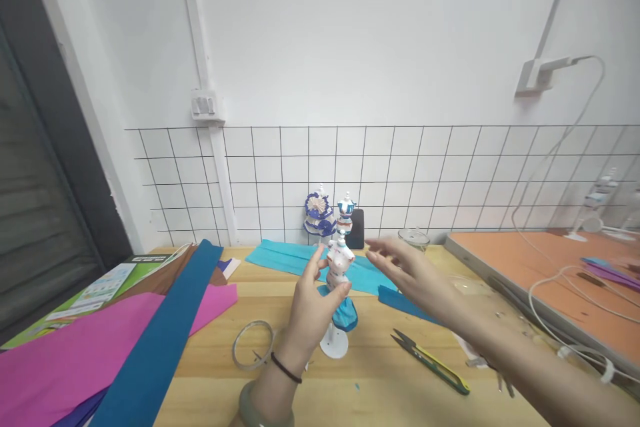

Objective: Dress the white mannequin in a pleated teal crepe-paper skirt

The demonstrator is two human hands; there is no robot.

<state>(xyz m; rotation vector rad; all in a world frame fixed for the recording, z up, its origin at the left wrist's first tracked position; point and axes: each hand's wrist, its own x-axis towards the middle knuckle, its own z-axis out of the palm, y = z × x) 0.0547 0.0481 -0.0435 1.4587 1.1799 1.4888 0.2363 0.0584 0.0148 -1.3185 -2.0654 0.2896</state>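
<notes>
A small white dress form (pixel 341 256) stands upright on its round white base, with a turquoise paper-like piece (pixel 345 313) gathered below its waist. My left hand (pixel 317 297) is around the dress form's waist from the left, thumb in front and fingers behind. To the right and slightly higher, my right hand (pixel 397 263) is held in the air, fingers stretched out and nothing in them. Behind the dress form lies a turquoise strip (pixel 280 257). A darker blue strip (pixel 405 303) is under my right forearm. Yellow-green thread snips (pixel 433 363) lie on the table to the right.
Two decorated dress forms (pixel 320 217) and a dark phone (pixel 357 230) stand at the back by the wall. A tape roll (pixel 253 345) lies left of my hand. Pink (pixel 120 320) and blue sheets (pixel 165 333) cover the left side. An orange table (pixel 500 250) adjoins on the right.
</notes>
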